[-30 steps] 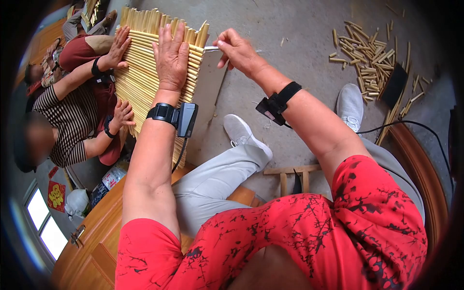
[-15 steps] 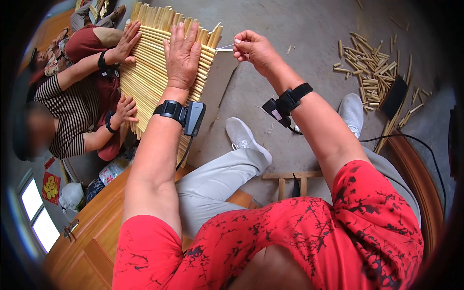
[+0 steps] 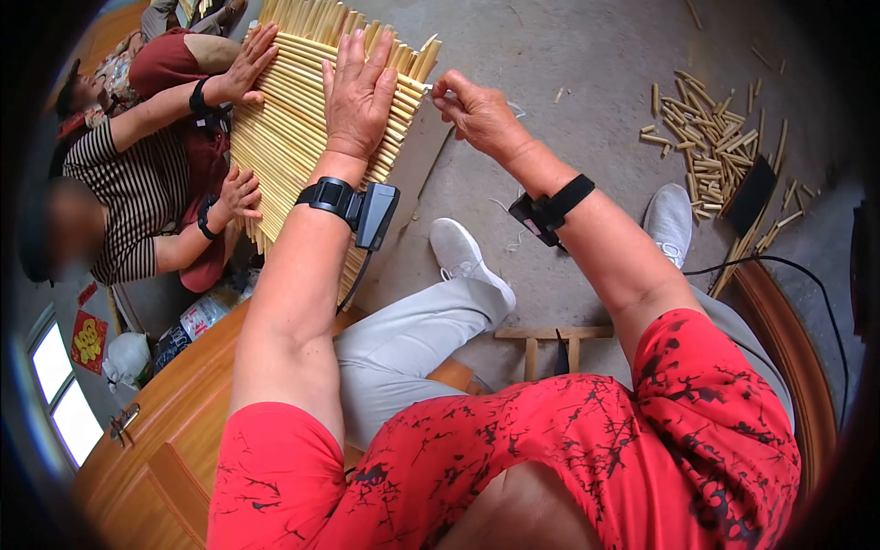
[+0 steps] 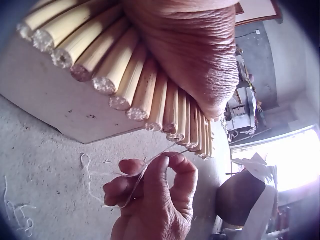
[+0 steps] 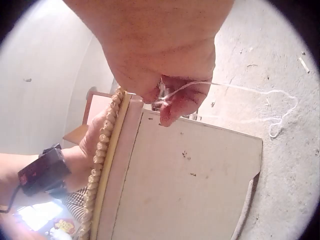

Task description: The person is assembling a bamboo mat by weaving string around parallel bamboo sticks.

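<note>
My left hand lies flat with straight fingers on a mat of pale yellow stalks, set side by side in a row. Just off the mat's right edge, my right hand pinches a thin white string between thumb and forefinger. The string runs up to the stalk ends in the left wrist view, and its loose part loops out past the fingers in the right wrist view. Cut stalk ends line the edge beside my left palm.
A person in a striped top rests both hands on the mat's left side. A pale board is beneath the mat. Short cut stalks are heaped on the floor at right, near a black cable. A wooden door lies at left.
My right hand has first drawn away from the mat's edge, then come back close to it, so the white stretch between them has shortened. My left hand stays flat on the mat.
</note>
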`<state>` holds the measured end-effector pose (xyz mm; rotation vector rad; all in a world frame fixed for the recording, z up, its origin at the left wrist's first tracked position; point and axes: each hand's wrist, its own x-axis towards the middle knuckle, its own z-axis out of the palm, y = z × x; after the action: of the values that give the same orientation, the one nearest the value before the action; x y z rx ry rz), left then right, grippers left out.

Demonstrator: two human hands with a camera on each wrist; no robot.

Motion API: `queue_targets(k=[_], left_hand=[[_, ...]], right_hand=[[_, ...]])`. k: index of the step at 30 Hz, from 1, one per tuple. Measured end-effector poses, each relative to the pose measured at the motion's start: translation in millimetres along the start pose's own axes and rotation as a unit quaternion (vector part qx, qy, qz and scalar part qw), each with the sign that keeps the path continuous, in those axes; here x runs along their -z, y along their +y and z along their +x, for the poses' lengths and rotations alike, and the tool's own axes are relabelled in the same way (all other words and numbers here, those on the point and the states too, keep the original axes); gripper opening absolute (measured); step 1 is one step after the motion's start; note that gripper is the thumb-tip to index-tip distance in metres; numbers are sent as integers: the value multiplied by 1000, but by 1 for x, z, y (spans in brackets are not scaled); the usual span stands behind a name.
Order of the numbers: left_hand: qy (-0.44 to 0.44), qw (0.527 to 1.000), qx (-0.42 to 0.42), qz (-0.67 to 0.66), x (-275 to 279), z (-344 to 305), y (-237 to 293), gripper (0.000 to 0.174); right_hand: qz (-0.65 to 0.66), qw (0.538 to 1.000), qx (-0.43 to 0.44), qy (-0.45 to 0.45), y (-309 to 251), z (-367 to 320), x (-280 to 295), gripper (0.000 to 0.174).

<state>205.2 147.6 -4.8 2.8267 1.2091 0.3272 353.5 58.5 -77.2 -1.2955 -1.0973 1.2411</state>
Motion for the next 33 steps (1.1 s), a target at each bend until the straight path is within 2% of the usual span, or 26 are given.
queue_targets(k=[5, 8, 10, 16, 33], left_hand=[[0, 1000, -3, 8, -1, 0, -1, 45], [-1, 1000, -2, 5, -1, 0, -1, 45], [-2, 1000, 1, 6, -1, 0, -1, 44], [-2, 1000, 3, 11, -1, -1, 0, 44], [-2, 1000, 5, 11, -1, -1, 0, 44]], right_hand=[[-37, 999, -19, -16, 6, 3, -4, 11], [-25, 1000, 12, -4, 0, 4, -4, 11], [64, 993, -68, -69, -11, 6, 1, 9], [98, 992, -29, -68, 1, 9, 2, 3], [103, 987, -53, -107, 0, 11, 6, 3]])
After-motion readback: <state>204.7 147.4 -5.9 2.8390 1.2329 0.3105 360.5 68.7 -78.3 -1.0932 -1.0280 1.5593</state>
